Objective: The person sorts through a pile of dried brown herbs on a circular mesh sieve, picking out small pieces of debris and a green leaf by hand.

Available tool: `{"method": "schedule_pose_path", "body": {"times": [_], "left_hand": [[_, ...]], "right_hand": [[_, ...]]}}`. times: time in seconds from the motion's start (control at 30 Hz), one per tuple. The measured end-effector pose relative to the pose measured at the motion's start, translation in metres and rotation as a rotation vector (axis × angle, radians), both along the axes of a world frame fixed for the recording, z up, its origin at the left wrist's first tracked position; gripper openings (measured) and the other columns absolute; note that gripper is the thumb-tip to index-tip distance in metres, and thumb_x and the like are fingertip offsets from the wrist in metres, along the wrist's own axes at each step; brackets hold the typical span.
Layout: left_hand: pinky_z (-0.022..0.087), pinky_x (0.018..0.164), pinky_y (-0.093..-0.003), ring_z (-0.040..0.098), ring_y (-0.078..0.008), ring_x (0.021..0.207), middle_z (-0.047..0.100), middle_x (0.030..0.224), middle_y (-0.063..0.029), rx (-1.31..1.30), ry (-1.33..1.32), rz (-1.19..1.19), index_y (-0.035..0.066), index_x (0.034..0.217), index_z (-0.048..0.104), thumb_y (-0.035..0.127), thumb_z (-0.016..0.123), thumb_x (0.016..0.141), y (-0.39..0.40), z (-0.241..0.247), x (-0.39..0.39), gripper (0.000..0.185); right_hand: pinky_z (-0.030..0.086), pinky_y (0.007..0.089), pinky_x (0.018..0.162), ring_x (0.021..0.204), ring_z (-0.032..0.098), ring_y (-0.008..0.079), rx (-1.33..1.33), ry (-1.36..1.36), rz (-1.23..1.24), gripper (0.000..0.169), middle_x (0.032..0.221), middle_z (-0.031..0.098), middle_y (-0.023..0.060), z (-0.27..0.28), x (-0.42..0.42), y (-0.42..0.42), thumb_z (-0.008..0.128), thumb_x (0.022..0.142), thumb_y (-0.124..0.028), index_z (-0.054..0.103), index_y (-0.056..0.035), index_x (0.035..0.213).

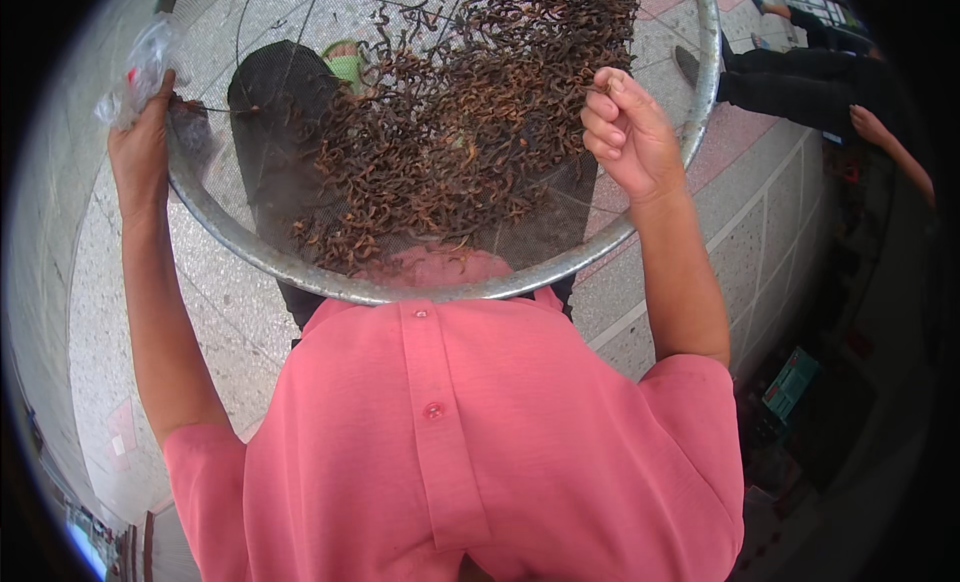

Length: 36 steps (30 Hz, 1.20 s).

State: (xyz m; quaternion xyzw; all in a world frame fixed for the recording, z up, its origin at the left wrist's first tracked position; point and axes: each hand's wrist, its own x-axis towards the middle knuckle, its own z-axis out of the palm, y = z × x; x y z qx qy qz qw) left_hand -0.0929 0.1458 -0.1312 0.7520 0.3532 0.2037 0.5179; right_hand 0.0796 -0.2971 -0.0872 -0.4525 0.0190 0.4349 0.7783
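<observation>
Before me is a round wire-mesh sieve (351, 289) with a metal rim, lying over my knees. Curled, dark brown dried strips (442, 154), which look like dried tea leaves or plant pieces, are spread across its mesh. My left hand (142, 150) is at the left rim, closed around a crumpled clear plastic bag (142, 71); its fingers are mostly hidden, so I cannot tell how firmly it also grips the rim. Above the mesh on the right, my right hand (634, 131) is raised, palm turned up, with thumb and index finger pinching a tiny brown piece (606, 88).
Through the mesh show my dark-trousered legs (281, 124) and a green slipper (345, 64). Another person in dark trousers (787, 83) is at the right, one hand (870, 124) visible. A green crate (791, 383) sits in shadow at lower right. Speckled floor tiles (225, 312) surround me.
</observation>
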Motion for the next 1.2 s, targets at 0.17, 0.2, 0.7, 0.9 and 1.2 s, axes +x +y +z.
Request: {"method": "schedule_pose_path", "body": {"times": [0.17, 0.2, 0.7, 0.9, 1.2], "left_hand": [[0.046, 0.072, -0.0259, 0.061, -0.0123, 0.074, 0.067, 0.078, -0.0045, 0.010, 0.019, 0.027, 0.001, 0.093, 0.067, 0.027, 0.069, 0.086, -0.003, 0.008, -0.005, 0.028], [0.046, 0.072, -0.0259, 0.061, -0.0123, 0.074, 0.067, 0.079, -0.0044, -0.004, 0.010, 0.012, 0.001, 0.093, 0.067, 0.028, 0.070, 0.086, -0.008, 0.000, 0.005, 0.028], [0.045, 0.075, -0.0249, 0.060, -0.0116, 0.077, 0.068, 0.080, -0.0046, 0.055, -0.009, 0.015, 0.000, 0.094, 0.068, 0.026, 0.069, 0.086, -0.006, 0.006, -0.005, 0.027], [0.046, 0.075, -0.0253, 0.062, -0.0117, 0.078, 0.068, 0.082, -0.0051, 0.019, -0.041, 0.032, 0.000, 0.097, 0.069, 0.023, 0.068, 0.086, -0.014, 0.008, 0.000, 0.026], [0.047, 0.072, -0.0245, 0.063, -0.0116, 0.078, 0.069, 0.082, -0.0049, -0.022, -0.026, 0.050, 0.002, 0.099, 0.069, 0.027, 0.071, 0.085, -0.009, 0.005, -0.005, 0.029]], "right_hand": [[0.031, 0.0177, 0.042, 0.052, 0.039, 0.0039, -0.286, -0.242, -0.057, 0.023, 0.067, 0.044, -0.0020, 0.013, 0.009, 0.007, 0.049, 0.097, -0.013, 0.056, -0.0009, 0.115], [0.031, 0.0175, 0.043, 0.053, 0.038, 0.0025, -0.442, -0.329, 0.012, 0.022, 0.065, 0.043, -0.0027, 0.013, -0.001, 0.007, 0.050, 0.096, -0.014, 0.060, -0.0016, 0.111], [0.047, 0.0294, 0.064, 0.064, 0.057, 0.0178, -0.933, -1.175, 0.314, 0.022, 0.074, 0.062, 0.0097, -0.014, 0.000, 0.030, 0.057, 0.090, -0.017, 0.064, -0.0096, 0.109], [0.049, 0.0376, 0.060, 0.062, 0.061, 0.0256, -0.993, -1.178, 0.735, 0.018, 0.068, 0.062, 0.0085, -0.012, -0.044, 0.055, 0.063, 0.085, -0.023, 0.063, -0.0156, 0.102], [0.052, 0.0431, 0.066, 0.074, 0.066, 0.0311, -1.154, -1.374, 0.893, 0.016, 0.076, 0.067, 0.0092, -0.016, -0.048, 0.067, 0.061, 0.082, -0.022, 0.059, -0.0120, 0.094]]}}
